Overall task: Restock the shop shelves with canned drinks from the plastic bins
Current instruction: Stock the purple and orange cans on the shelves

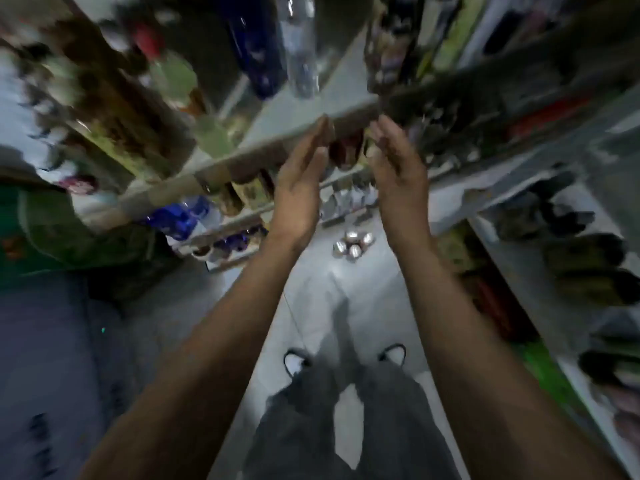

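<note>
Seemingly mid-restock, both arms reach toward a blurred shelf edge [242, 150] at centre frame. The left hand [298, 181] is flat-fingered and empty. Lower centre, loose cans [353, 244] wait on the floor, not yet shelved. The right hand [398, 168] is likewise relaxed and empty.

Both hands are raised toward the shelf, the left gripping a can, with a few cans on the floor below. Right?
No: the head view shows the left hand empty, fingers straight. Both it and the right hand are raised toward the shelf, with a few cans on the floor below.
</note>
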The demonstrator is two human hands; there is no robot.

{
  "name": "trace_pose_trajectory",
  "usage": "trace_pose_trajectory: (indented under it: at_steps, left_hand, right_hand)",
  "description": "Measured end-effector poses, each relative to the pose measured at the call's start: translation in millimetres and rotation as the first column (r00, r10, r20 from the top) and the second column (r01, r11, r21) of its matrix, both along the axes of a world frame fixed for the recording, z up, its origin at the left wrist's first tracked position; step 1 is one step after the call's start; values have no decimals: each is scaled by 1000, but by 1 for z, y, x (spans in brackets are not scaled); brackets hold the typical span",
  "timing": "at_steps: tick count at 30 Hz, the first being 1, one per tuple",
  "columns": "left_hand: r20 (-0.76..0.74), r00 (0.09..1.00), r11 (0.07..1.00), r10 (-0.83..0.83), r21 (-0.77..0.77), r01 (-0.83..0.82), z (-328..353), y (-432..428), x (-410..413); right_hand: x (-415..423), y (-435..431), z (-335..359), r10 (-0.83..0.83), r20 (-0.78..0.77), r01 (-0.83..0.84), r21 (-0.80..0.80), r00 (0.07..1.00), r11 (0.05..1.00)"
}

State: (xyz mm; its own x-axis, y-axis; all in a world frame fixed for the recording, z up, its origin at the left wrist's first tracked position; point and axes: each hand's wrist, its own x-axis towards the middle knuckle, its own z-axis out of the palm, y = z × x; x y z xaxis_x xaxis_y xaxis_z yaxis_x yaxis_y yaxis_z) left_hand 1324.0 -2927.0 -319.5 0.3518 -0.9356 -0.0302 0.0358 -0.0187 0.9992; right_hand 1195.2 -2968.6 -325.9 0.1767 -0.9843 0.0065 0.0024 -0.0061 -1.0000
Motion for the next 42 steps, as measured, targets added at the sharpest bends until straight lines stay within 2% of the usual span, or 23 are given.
trace_pose_trajectory:
  at_steps: [7,10,12,20,26,33,38,42]
  left_hand:
    - [-89,996,976,-6,214,25,-205,23,-72]
    - [-109,993,961,43,277,-12,-295,36,-88]
    - [-105,993,956,48,295,-16,-357,44,-93]
    - [-28,999,946,15,324,-5,-594,35,-80]
    - [52,998,951,46,304,-60,-728,-11,-78]
    - [107,991,971,76,217,-97,-819,-31,-100]
    - [70,995,982,67,171,-78,-834,-24,-101]
    - [70,998,981,6,195,-20,-823,-21,-102]
  right_hand:
    - [-77,29,-202,-58,-85,79,269,995,960]
    - [-96,40,-293,-72,-134,111,310,988,944]
    - [-105,46,-359,-92,-115,127,349,989,928]
    - [-105,33,-599,-91,-138,132,332,986,934]
    - [-79,-6,-735,-140,-196,190,263,971,946]
    - [-57,-19,-827,-206,-234,253,192,950,948]
    - [-44,-15,-845,-283,-223,310,97,933,946]
    - [-36,-19,-839,-323,-313,356,54,893,933]
